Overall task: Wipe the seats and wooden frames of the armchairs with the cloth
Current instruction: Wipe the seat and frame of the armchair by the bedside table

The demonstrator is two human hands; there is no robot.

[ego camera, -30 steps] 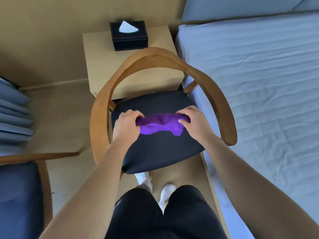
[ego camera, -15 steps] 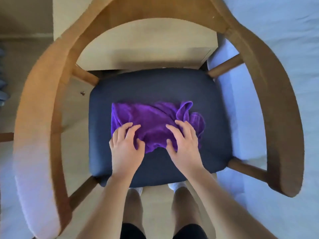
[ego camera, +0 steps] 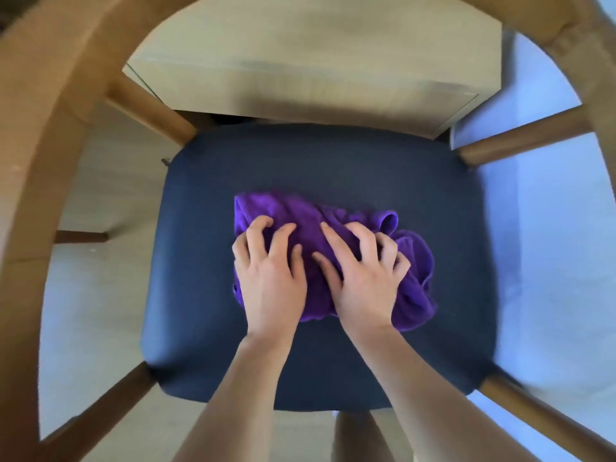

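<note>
A purple cloth (ego camera: 300,215) lies bunched on the dark blue seat (ego camera: 316,161) of an armchair, seen from straight above. My left hand (ego camera: 270,275) presses on the cloth's left part with curled fingers. Beside it, my right hand (ego camera: 363,278) claws into the cloth's middle and right part, gathering folds. The curved wooden frame (ego camera: 36,161) rings the seat, with wooden struts (ego camera: 153,111) joining it at the corners.
A light wooden bedside table (ego camera: 316,61) stands right behind the chair. A bed with pale blue sheets (ego camera: 550,228) runs along the right. Pale floor (ego camera: 110,195) shows at the left, and my legs are under the seat's front edge.
The camera has come closer over the seat. Both hands went from lying flat on the spread cloth to curling their fingers, and the cloth is more bunched under them.
</note>
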